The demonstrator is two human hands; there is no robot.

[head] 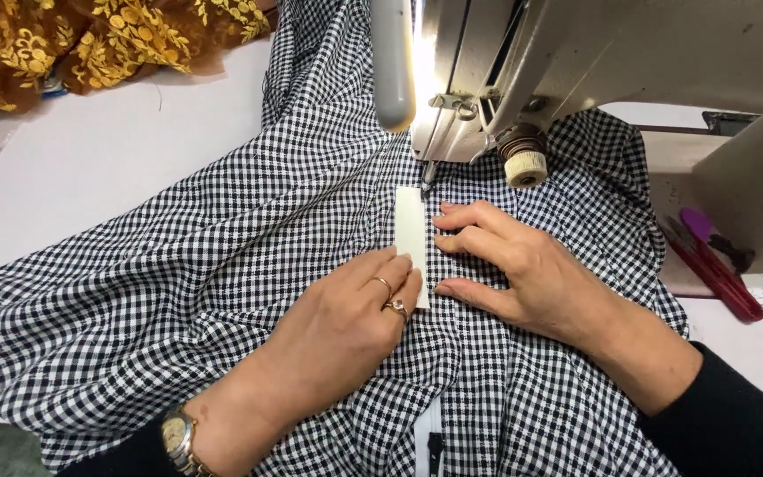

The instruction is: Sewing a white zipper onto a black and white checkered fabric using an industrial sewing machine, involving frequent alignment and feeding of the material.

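A black-and-white checked fabric (222,265) lies spread over the white table and under the sewing machine (593,62). A narrow white strip (411,225) lies on the fabric, running up to the presser foot (426,174). My left hand (346,327), with two rings and a wristwatch, lies flat on the fabric, fingertips on the strip's lower left edge. My right hand (509,265) presses flat on the fabric just right of the strip, fingers spread.
A brown fabric with gold embroidery (90,40) lies at the back left. A thread spool (525,157) hangs under the machine head. A red and purple tool (717,265) lies at the right on the machine bed.
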